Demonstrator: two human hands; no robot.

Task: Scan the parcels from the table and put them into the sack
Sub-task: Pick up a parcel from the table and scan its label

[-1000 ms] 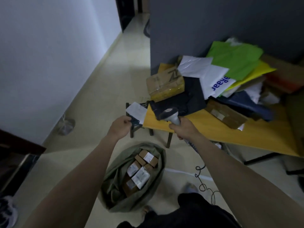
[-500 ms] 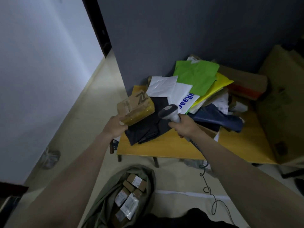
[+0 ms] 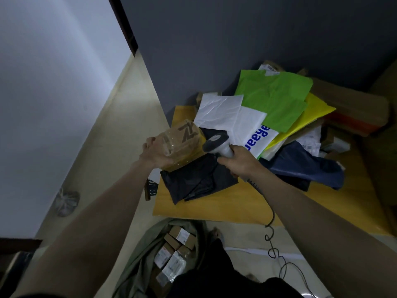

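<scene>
Brown, tape-wrapped cardboard parcel (image 3: 182, 143) sat gripped in the left hand (image 3: 155, 153), fingers curled round its near end, at frame centre over the yellow table (image 3: 214, 207) edge. The right hand (image 3: 238, 162) clasped a grey corded scanner (image 3: 217, 143), head just beside the parcel: scanning step, judged. Next, its label must face the scanner. Mailer bags (image 3: 275, 100) crowded behind; the green sack (image 3: 137, 267) lay open below.

Left hand (image 3: 155, 152) grips taped box (image 3: 182, 143); right hand (image 3: 238, 161) holds scanner (image 3: 217, 143).
</scene>
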